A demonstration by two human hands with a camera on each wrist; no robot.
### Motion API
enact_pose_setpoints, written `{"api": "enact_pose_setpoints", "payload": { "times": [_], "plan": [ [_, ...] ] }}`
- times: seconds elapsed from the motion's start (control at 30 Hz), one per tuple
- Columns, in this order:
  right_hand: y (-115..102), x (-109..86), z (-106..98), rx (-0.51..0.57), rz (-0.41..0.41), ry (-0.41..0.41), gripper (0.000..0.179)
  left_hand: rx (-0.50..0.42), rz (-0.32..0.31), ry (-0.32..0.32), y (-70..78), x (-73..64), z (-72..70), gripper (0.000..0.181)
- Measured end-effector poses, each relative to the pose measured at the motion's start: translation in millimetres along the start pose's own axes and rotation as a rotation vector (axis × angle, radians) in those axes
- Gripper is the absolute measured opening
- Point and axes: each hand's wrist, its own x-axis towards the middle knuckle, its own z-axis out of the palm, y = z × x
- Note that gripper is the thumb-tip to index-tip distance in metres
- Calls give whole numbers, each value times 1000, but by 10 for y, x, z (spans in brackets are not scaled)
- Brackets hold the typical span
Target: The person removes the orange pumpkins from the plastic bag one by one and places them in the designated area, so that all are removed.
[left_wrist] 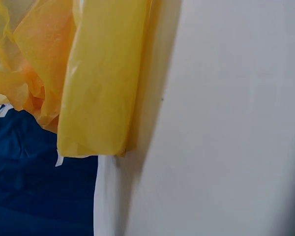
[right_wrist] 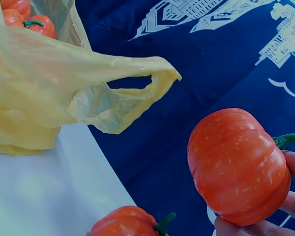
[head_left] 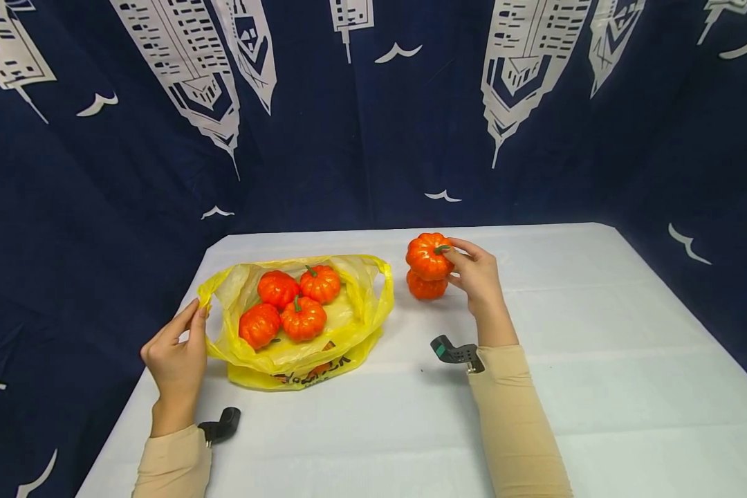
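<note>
1. Orange and ribbed, a glossy pumpkin (head_left: 425, 260) sits in the grip of the right hand (head_left: 482, 280), thumb and fingers parted just enough to span its right side, at upper centre-right of the head frame.
2. Its green stem (right_wrist: 288, 140) points right, toward the hand. The body is squat, its long axis running roughly top to bottom in the right wrist frame, across the stem.
3. A second pumpkin (right_wrist: 125, 222) lies just below on the white surface (head_left: 610, 346), apart from the held one in the right wrist frame, its stem angled up and right; the right hand is nearer to it.
4. The key relation, I judge: the held pumpkin lies right of the yellow plastic bag (head_left: 356, 344), beyond its free right handle (right_wrist: 158, 87), with a gap between.
5. The bag's long axis runs left to right at centre-left of the head frame, its mouth gaping upward around four pumpkins (head_left: 303, 319).
6. At its far left, the left hand (head_left: 177, 353) pinches the left handle (head_left: 211, 282) between thumb and fingertips; the left wrist frame shows only bag, surface and dark cloth (left_wrist: 34, 187).
</note>
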Motion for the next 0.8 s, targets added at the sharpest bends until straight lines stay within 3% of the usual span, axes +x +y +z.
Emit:
{"api": "enact_pose_setpoints", "payload": {
  "times": [0.57,0.8],
  "plan": [
    [100,89,-207,-1,-1,113,39,-12,-23,19,5,9,30,19],
    [123,122,-283,7,20,146,40,-19,-28,22,168,49,15,20]
  ]
}}
